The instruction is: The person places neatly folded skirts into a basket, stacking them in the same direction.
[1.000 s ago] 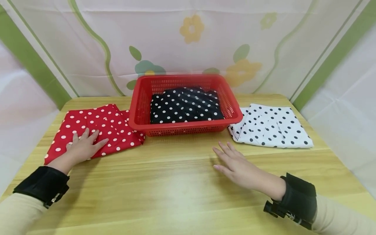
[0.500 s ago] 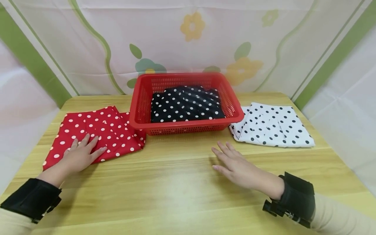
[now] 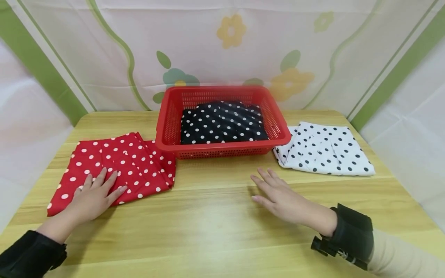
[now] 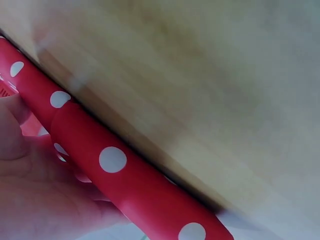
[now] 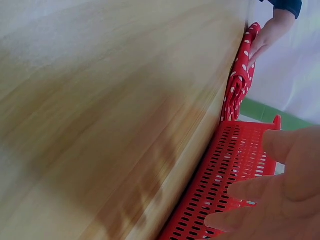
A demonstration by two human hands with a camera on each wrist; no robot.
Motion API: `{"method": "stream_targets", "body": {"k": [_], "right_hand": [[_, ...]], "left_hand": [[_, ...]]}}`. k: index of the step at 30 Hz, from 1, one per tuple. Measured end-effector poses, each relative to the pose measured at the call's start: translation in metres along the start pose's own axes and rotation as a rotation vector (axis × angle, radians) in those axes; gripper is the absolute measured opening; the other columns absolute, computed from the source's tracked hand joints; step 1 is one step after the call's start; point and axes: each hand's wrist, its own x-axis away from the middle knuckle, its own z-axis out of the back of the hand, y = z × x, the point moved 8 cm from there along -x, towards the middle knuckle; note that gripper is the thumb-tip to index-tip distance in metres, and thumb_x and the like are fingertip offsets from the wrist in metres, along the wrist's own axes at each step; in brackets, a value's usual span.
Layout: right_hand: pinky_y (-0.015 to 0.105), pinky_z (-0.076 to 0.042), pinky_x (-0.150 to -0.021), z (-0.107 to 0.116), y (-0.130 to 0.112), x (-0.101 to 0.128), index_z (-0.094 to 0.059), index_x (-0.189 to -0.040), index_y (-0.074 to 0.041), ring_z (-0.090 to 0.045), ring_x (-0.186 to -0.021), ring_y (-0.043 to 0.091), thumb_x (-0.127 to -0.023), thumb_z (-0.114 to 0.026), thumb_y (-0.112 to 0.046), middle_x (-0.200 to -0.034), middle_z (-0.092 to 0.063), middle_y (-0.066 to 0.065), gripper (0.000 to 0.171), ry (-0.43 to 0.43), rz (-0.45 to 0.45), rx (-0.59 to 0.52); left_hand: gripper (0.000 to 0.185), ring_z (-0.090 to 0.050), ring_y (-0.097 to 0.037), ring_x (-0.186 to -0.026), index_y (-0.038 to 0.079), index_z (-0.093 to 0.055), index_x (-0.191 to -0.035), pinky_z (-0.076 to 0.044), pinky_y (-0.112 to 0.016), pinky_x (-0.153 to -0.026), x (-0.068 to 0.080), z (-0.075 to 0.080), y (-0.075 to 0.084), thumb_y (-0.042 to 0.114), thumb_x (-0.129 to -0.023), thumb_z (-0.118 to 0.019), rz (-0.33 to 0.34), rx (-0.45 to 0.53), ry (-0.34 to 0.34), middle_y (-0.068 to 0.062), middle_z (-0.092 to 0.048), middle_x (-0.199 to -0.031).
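Observation:
A folded red cloth with white dots [image 3: 114, 166] lies on the left of the wooden table [image 3: 208, 224]. My left hand [image 3: 94, 194] lies flat on its near edge with the fingers spread; the left wrist view shows that red cloth [image 4: 115, 165] close against the palm. My right hand [image 3: 278, 195] hovers flat and open over bare wood in front of the red basket [image 3: 222, 148]. A folded black cloth with white dots [image 3: 222, 124] fills the basket. In the right wrist view the basket's wall [image 5: 225, 190] runs just beyond my fingers [image 5: 255, 220].
A folded white cloth with black dots [image 3: 323, 148] lies right of the basket. Flowered curtain walls close in the back and both sides. The table's near half is bare wood.
The left hand has pulled the red cloth a little toward me, its arm drawing back. The right hand has stayed put.

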Motion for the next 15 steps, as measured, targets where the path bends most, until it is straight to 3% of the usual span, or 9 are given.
{"method": "stream_targets", "body": {"k": [8,12,15], "right_hand": [[0.062,-0.017,-0.111,-0.002,0.0,-0.002,-0.037,-0.148,0.001,-0.013,-0.14,0.051,-0.102,-0.048,-0.035,-0.154,-0.021,0.027,0.059,-0.016,0.008,0.003],[0.062,-0.016,-0.111,-0.003,-0.001,-0.002,-0.037,-0.148,0.001,-0.013,-0.14,0.051,-0.102,-0.047,-0.036,-0.154,-0.021,0.027,0.059,-0.025,0.007,0.002],[0.062,-0.016,-0.111,-0.002,-0.002,-0.002,-0.036,-0.148,0.0,-0.013,-0.14,0.051,-0.102,-0.046,-0.038,-0.154,-0.02,0.027,0.06,-0.023,0.008,-0.001]], "left_hand": [[0.087,-0.014,-0.074,-0.121,-0.015,-0.032,-0.141,-0.021,-0.084,-0.086,0.013,-0.007,0.004,0.031,-0.08,-0.075,-0.023,-0.088,0.016,-0.047,-0.016,-0.14],[0.089,-0.015,-0.072,-0.121,-0.014,-0.033,-0.141,-0.023,-0.083,-0.087,0.018,-0.005,0.009,0.034,-0.079,-0.076,-0.005,-0.088,0.022,-0.047,-0.018,-0.14],[0.092,-0.014,-0.07,-0.122,-0.014,-0.032,-0.142,-0.024,-0.082,-0.087,0.017,-0.001,0.009,0.036,-0.079,-0.076,0.019,-0.036,0.015,-0.045,-0.018,-0.14]]}}
